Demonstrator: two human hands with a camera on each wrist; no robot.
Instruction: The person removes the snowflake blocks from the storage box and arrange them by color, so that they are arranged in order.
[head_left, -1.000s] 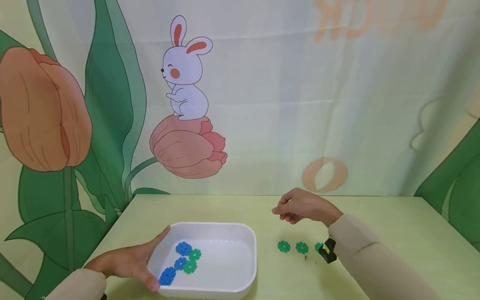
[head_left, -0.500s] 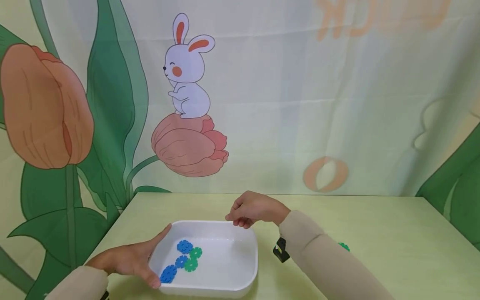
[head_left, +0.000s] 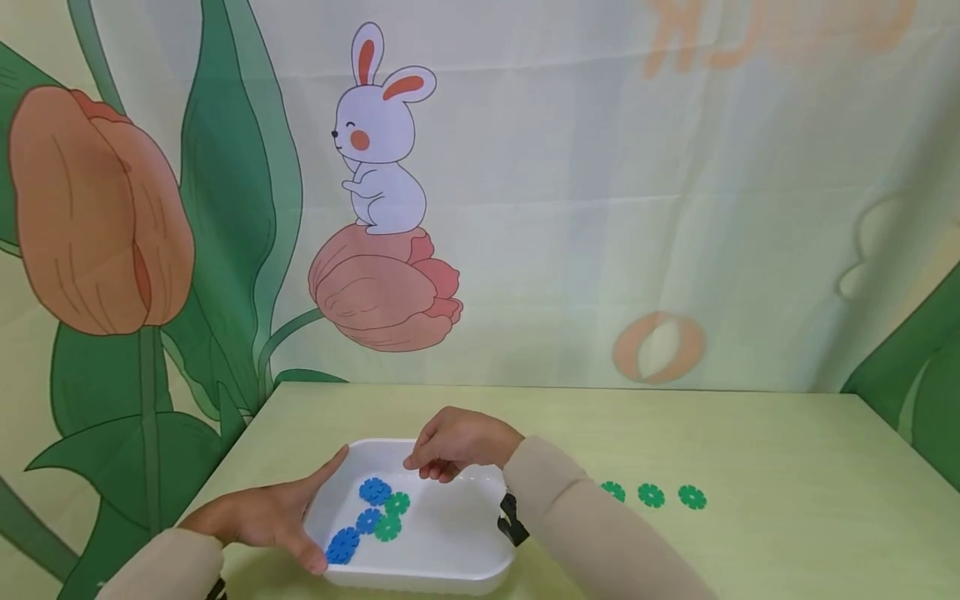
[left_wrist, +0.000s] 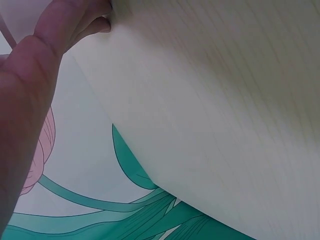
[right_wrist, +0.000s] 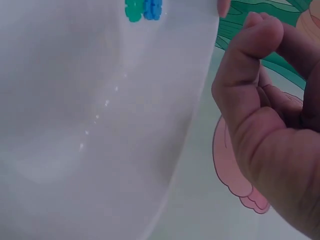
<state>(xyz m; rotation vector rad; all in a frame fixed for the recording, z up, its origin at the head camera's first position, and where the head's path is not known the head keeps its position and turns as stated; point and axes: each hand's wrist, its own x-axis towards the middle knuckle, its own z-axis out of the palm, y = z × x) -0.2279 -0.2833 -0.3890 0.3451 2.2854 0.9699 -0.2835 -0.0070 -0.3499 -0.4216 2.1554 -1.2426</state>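
A white tray stands on the table. In it lie several blue notched discs and two green notched discs, bunched toward the left. My left hand is spread along the tray's left side, thumb at the front corner and a finger reaching to the back rim. Above the tray's back part is my right hand, fingers curled, with no disc showing between them in the right wrist view. Right of the tray, green discs sit in a row, the leftmost partly covered by the right forearm.
The pale green table runs back to a printed curtain with tulips and a rabbit. A black band is on the right wrist, overlapping the tray's right side in the head view.
My right hand has moved left from above the green disc row, over the tray's back rim and lower toward its inside. The left hand stays at the tray; the discs have not moved.
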